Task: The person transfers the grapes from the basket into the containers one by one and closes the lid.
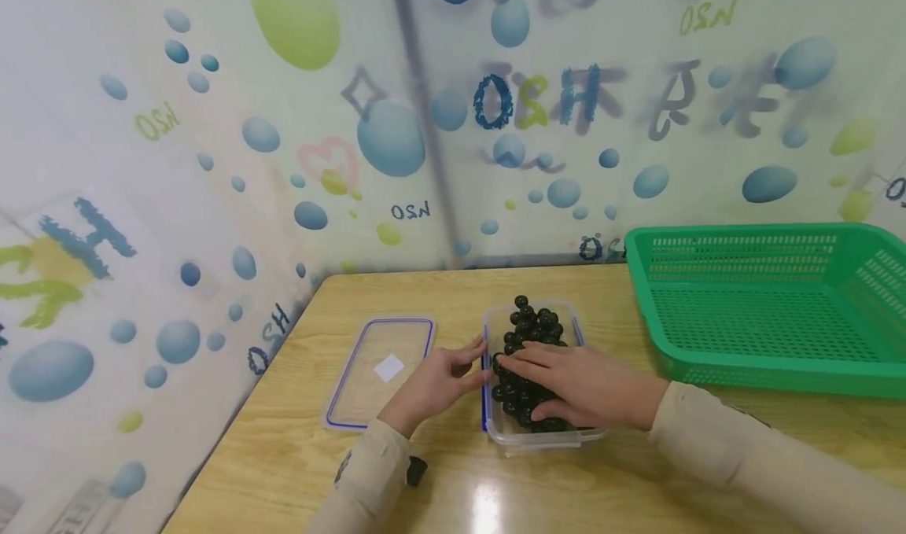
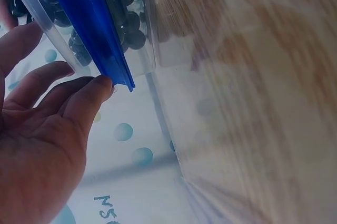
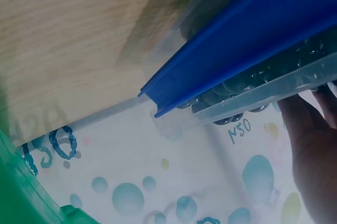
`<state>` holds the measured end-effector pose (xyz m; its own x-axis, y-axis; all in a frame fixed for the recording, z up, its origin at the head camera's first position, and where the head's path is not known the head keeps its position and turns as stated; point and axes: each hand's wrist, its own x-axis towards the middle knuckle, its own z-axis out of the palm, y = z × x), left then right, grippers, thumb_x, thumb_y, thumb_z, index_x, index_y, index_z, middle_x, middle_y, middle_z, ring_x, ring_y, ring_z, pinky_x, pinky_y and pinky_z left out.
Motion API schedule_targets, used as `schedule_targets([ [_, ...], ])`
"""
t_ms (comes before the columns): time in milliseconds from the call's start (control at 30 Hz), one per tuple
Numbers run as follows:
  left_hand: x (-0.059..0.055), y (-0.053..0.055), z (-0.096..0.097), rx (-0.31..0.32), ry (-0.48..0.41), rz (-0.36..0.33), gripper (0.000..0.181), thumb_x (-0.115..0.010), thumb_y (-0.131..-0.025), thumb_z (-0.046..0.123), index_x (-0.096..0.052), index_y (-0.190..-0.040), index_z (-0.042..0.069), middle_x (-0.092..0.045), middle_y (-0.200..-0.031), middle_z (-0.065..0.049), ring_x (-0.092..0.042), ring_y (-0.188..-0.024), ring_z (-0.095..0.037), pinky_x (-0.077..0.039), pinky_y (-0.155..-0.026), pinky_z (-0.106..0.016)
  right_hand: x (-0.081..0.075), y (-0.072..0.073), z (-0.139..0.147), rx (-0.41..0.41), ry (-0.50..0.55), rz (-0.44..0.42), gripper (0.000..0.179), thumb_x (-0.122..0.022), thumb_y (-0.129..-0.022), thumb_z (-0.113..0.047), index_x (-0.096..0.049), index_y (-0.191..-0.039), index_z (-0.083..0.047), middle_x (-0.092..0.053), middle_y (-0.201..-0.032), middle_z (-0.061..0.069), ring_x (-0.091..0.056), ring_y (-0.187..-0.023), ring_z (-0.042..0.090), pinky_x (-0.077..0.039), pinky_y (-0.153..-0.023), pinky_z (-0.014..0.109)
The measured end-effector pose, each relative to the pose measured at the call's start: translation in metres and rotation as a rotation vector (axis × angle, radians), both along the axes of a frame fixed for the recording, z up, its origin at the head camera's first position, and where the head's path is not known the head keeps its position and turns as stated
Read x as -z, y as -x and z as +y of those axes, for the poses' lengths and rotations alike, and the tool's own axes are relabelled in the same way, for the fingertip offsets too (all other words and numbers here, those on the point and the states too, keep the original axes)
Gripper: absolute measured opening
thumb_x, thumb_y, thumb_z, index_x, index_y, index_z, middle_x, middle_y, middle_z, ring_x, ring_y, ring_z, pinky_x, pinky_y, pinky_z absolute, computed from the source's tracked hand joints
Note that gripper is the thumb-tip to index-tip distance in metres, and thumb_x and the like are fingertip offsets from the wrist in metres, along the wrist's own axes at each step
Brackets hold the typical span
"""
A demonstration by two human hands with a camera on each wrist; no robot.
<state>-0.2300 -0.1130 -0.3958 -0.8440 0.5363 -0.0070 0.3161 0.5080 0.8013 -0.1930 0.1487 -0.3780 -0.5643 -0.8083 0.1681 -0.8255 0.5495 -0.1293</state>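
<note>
A bunch of black grapes (image 1: 520, 396) fills a clear plastic container (image 1: 534, 439) with blue side clips. The far tip of the bunch reaches above the rim. My right hand (image 1: 594, 384) rests on top of the grapes, its fingers stretched to the left across them. At the container's left side, my left hand (image 1: 439, 381) touches the wall with extended fingers and thumb. The left wrist view shows its fingertips against the blue clip (image 2: 89, 23). Another blue clip (image 3: 237, 45) hangs down the container's side in the right wrist view. The right fingertips are partly hidden among the grapes.
The clear lid (image 1: 368, 361) with a blue seal and a white label lies on the wooden table (image 1: 276, 455), left of the container. A green plastic basket (image 1: 764, 365) stands at the right. Behind the table hangs a patterned wall covering (image 1: 552, 227).
</note>
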Motion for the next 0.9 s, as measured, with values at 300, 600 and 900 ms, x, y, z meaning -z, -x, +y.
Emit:
schedule_targets([
  [300, -0.0002, 0.0000, 0.0006, -0.004, 0.005, -0.007, 0.055, -0.064, -0.098, 0.029, -0.047, -0.142, 0.002, -0.036, -0.152, -0.005, -0.046, -0.129, -0.030, -0.042, -0.104, -0.037, -0.0014, 0.0047, -0.0004, -0.027, 0.028, -0.063, 0.062, -0.065, -0.095, -0.037, -0.043, -0.150, -0.019, -0.048, -0.147, 0.005, -0.042, -0.134, 0.033, -0.047, -0.098, 0.052],
  [600, 0.0009, -0.0015, -0.0021, -0.005, 0.028, 0.021, 0.054, -0.063, -0.098, 0.030, -0.047, -0.143, 0.004, -0.036, -0.152, -0.002, -0.046, -0.130, -0.029, -0.041, -0.104, -0.038, 0.0013, 0.0054, 0.0002, -0.038, 0.078, -0.073, 0.062, -0.065, -0.096, -0.036, -0.042, -0.151, -0.020, -0.046, -0.148, 0.006, -0.040, -0.136, 0.032, -0.045, -0.099, 0.054],
  [900, 0.0028, 0.0011, -0.0005, 0.018, 0.023, 0.050, 0.054, -0.062, -0.099, 0.029, -0.047, -0.142, 0.000, -0.037, -0.151, -0.007, -0.046, -0.129, -0.030, -0.041, -0.104, -0.038, -0.0015, 0.0032, -0.0010, -0.007, 0.066, -0.091, 0.061, -0.067, -0.094, -0.037, -0.046, -0.148, -0.017, -0.047, -0.147, 0.005, -0.039, -0.136, 0.032, -0.047, -0.097, 0.053],
])
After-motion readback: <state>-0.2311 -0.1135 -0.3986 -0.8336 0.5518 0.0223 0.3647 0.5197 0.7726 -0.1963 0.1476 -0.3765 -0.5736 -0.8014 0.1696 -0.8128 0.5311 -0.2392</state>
